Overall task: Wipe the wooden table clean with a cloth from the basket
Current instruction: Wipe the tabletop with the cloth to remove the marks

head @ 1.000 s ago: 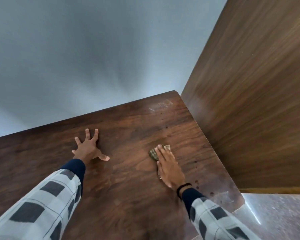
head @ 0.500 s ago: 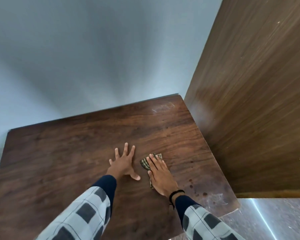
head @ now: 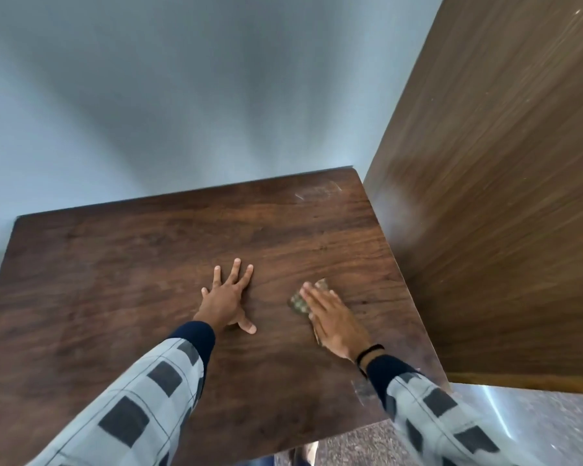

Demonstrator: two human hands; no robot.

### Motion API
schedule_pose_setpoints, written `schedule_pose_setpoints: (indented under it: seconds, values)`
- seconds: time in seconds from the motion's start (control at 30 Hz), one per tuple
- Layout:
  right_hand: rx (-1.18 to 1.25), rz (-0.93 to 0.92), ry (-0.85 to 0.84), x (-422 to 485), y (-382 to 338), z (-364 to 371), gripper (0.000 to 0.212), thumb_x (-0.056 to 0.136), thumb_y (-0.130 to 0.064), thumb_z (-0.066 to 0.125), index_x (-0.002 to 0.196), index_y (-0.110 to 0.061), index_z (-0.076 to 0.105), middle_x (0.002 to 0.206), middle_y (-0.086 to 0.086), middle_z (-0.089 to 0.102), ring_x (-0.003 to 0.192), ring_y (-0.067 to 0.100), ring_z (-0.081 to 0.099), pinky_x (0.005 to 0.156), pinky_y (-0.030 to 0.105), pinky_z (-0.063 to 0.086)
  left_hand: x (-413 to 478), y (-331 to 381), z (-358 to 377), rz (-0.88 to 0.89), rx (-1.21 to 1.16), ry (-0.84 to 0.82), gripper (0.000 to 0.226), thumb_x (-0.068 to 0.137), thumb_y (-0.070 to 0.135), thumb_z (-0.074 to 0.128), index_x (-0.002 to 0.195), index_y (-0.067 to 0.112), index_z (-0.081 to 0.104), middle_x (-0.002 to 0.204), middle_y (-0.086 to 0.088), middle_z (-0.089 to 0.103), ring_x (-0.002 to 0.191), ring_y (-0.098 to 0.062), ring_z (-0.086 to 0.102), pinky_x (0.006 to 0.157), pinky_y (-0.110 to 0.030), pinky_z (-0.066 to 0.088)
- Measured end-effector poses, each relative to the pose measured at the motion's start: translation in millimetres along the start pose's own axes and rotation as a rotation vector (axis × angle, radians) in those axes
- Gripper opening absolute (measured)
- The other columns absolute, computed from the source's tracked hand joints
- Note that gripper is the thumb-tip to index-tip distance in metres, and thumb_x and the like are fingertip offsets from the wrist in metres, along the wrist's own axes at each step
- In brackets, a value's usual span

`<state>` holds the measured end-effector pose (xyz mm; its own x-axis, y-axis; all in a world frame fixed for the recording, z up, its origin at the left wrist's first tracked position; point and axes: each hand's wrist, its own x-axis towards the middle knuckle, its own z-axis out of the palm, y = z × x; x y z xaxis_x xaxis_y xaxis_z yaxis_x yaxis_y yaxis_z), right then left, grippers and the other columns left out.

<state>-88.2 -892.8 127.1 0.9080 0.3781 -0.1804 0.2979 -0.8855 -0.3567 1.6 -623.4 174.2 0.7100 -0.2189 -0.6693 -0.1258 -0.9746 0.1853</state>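
Cloth (head: pixel 299 302) lies under right hand (head: pixel 334 319), pinned flat on wooden table (head: pixel 115 280); edge shows beyond fingertips and thumb side. Right hand flat, fingers together, blurred. Cloth long axis cannot tell: mostly covered. Left hand (head: pixel 228 299) beside it, apart, palm down, fingers spread, pressing bare wood. Count: one cloth, two hands, one table.

A wooden table (head: pixel 115 280) fills the lower middle of the view, with a wall (head: pixel 165 95) behind it at twelve o'clock and a tall wooden panel (head: pixel 502 213) against its edge at three o'clock. The left hand (head: pixel 228 299) lies flat near the table's centre. At three o'clock from it, apart, the right hand (head: pixel 334 319) lies flat on a cloth (head: pixel 300 302), which rests on the table.
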Motion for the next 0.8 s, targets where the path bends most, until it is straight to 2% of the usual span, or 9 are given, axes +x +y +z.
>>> schedule_pose_setpoints:
  seconds: [0.1, 0.17, 0.23, 0.37, 0.47, 0.53, 0.6, 0.73, 0.8]
  values:
    - [0.064, 0.218, 0.159, -3.3, -28.4, 18.7, 0.056, 0.106, -0.027, 0.033, 0.16, -0.015, 0.026, 0.167, -0.002, 0.011, 0.155, 0.02, 0.013, 0.125, 0.041, 0.014, 1.3, -1.1, -1.0, -0.008, 0.007, -0.012, 0.153, 0.051, 0.052, 0.093, 0.154, 0.041, -0.02, 0.157, 0.014, -0.036, 0.148, -0.039, -0.021, 0.11, -0.073, 0.019]
    - [0.032, 0.061, 0.192, -36.0, -58.6, 42.7, 0.055, 0.105, -0.027, 0.034, 0.158, -0.014, 0.031, 0.166, 0.001, 0.016, 0.154, 0.02, 0.017, 0.124, 0.038, 0.01, 1.7, -0.4, 0.8, -0.006, 0.009, -0.007, 0.154, 0.05, 0.052, 0.093, 0.154, 0.041, -0.02, 0.157, 0.014, -0.036, 0.149, -0.039, -0.021, 0.11, -0.073, 0.019]
    - [0.021, -0.118, 0.095, -72.2, -70.5, 56.0, 0.056, 0.106, -0.03, 0.033, 0.16, -0.019, 0.025, 0.168, -0.003, 0.015, 0.155, 0.016, 0.01, 0.125, 0.035, 0.006, 1.8, 0.8, 0.9, -0.012, 0.003, -0.006, 0.154, 0.05, 0.051, 0.094, 0.154, 0.041, -0.019, 0.157, 0.015, -0.036, 0.149, -0.039, -0.021, 0.11, -0.073, 0.018]
    - [-0.107, -0.344, -0.024, -64.9, -28.2, 39.9, 0.057, 0.107, -0.027, 0.032, 0.162, -0.021, 0.018, 0.169, -0.004, 0.013, 0.155, 0.017, 0.007, 0.126, 0.036, 0.009, -0.3, 3.9, 3.7, -0.011, -0.007, 0.006, 0.154, 0.049, 0.051, 0.094, 0.154, 0.042, -0.019, 0.158, 0.016, -0.035, 0.149, -0.039, -0.021, 0.11, -0.074, 0.018]
    - [-0.097, -0.143, 0.022, -26.8, -7.2, 14.6, 0.057, 0.105, -0.023, 0.035, 0.16, -0.016, 0.023, 0.168, 0.0, 0.017, 0.154, 0.021, 0.015, 0.123, 0.045, 0.022, -1.3, 3.3, 0.7, -0.009, -0.01, 0.0, 0.154, 0.049, 0.051, 0.094, 0.154, 0.042, -0.018, 0.158, 0.016, -0.033, 0.149, -0.039, -0.02, 0.11, -0.074, 0.018]
    - [0.035, 0.084, 0.098, -15.7, -13.8, 11.0, 0.057, 0.104, -0.022, 0.037, 0.16, -0.017, 0.026, 0.167, -0.003, 0.017, 0.154, 0.019, 0.015, 0.123, 0.045, 0.022, -1.3, 0.9, -1.8, -0.005, -0.001, -0.004, 0.154, 0.049, 0.052, 0.094, 0.154, 0.042, -0.018, 0.159, 0.015, -0.032, 0.149, -0.04, -0.019, 0.11, -0.074, 0.019]
    - [0.046, 0.122, 0.155, -26.2, -40.0, 24.4, 0.058, 0.103, -0.024, 0.038, 0.159, -0.016, 0.027, 0.167, -0.002, 0.017, 0.154, 0.021, 0.017, 0.123, 0.043, 0.02, -0.7, -0.5, -3.4, -0.006, 0.009, -0.007, 0.154, 0.048, 0.054, 0.093, 0.154, 0.042, -0.018, 0.159, 0.015, -0.031, 0.149, -0.04, -0.018, 0.109, -0.074, 0.02]
    - [-0.012, -0.209, 0.034, -93.6, -73.8, 58.8, 0.059, 0.104, -0.024, 0.038, 0.161, -0.019, 0.022, 0.169, 0.0, 0.015, 0.155, 0.02, 0.011, 0.126, 0.038, 0.01, -0.9, 0.4, -1.3, -0.001, 0.008, -0.008, 0.154, 0.048, 0.054, 0.094, 0.154, 0.042, -0.018, 0.16, 0.015, -0.031, 0.149, -0.04, -0.018, 0.109, -0.075, 0.021]
    - [-0.05, -0.353, -0.049, -104.4, -57.1, 52.6, 0.058, 0.104, -0.024, 0.039, 0.16, -0.02, 0.023, 0.167, -0.002, 0.02, 0.155, 0.02, 0.013, 0.126, 0.038, 0.013, -0.5, 0.6, -2.3, 0.0, 0.006, -0.01, 0.154, 0.048, 0.054, 0.094, 0.154, 0.042, -0.018, 0.16, 0.015, -0.031, 0.149, -0.04, -0.018, 0.109, -0.075, 0.02]
